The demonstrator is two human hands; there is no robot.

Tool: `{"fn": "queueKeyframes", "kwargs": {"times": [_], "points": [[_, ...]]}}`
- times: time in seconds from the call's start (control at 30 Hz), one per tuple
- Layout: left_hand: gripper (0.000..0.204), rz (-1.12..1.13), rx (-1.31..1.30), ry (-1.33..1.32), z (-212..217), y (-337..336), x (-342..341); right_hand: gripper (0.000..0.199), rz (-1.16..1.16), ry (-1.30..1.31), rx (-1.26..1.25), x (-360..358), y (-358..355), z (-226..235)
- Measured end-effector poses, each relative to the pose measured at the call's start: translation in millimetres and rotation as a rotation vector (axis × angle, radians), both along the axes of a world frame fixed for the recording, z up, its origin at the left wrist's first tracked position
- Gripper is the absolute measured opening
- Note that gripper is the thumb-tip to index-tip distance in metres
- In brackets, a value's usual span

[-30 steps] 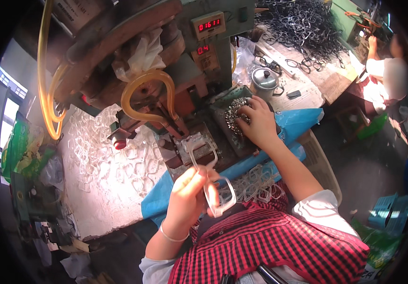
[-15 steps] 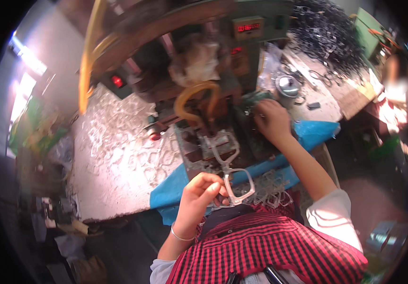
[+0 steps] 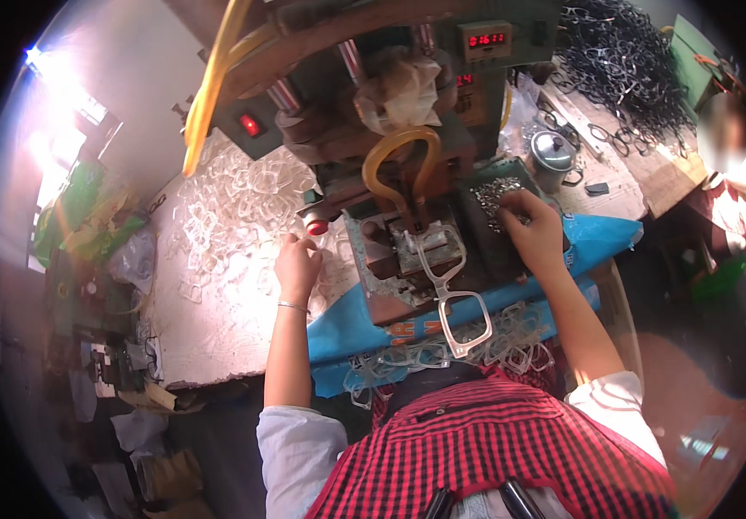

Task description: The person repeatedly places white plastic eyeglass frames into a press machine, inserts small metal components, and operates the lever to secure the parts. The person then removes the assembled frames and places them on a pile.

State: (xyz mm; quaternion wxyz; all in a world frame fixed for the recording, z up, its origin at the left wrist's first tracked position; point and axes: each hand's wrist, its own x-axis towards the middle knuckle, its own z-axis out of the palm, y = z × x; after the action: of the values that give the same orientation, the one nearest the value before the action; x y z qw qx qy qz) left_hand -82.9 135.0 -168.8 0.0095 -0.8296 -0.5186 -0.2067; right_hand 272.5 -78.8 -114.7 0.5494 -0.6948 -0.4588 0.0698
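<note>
A clear plastic eyeglass frame [image 3: 466, 318] rests at the press fixture [image 3: 429, 251], one rim on it and the other jutting over the front edge. My right hand [image 3: 533, 232] is at a dark tray of small metal pieces [image 3: 496, 192], fingertips pinched; whatever is between them is too small to make out. My left hand [image 3: 298, 266] is over the white tabletop beside the loose clear frames, its fingers curled closed. Anything inside them is hidden. Just beyond its fingertips is a red push button [image 3: 317, 227] on the press.
The press [image 3: 373, 86] stands ahead, with a yellow hose [image 3: 373, 173] looping down. Many clear frames [image 3: 234, 199] cover the left tabletop; more lie on blue plastic sheeting [image 3: 338, 333] by my lap. A metal pot [image 3: 553, 156] and dark frames [image 3: 624, 69] are right; another person [image 3: 728, 173] sits beyond.
My left hand has let go of the clear eyeglass frame and moved left and forward, near the red button. My right hand remains at the tray of metal pieces. The view has shifted.
</note>
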Motion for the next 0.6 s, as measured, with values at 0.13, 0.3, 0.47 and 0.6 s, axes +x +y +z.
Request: {"fn": "queueKeyframes", "kwargs": {"times": [0.13, 0.3, 0.47, 0.6], "points": [[0.005, -0.088, 0.011, -0.063, 0.1, -5.1, 0.3, 0.012, -0.153, -0.327, 0.036, 9.6, -43.9, 3.9], [0.007, -0.161, -0.376, -0.567, 49.1, -41.7, -16.9, 0.014, -0.197, -0.186, 0.04, 11.3, -74.6, 11.3], [0.002, -0.256, -0.636, -1.125, 68.2, -57.9, 0.2, 0.017, 0.346, -0.031, 0.183, -27.3, -20.4, 73.2], [0.005, -0.281, -0.523, -1.247, 41.2, -67.0, 10.9, 0.026, 0.406, 0.253, 0.077, -56.6, 22.7, 73.6]]}}
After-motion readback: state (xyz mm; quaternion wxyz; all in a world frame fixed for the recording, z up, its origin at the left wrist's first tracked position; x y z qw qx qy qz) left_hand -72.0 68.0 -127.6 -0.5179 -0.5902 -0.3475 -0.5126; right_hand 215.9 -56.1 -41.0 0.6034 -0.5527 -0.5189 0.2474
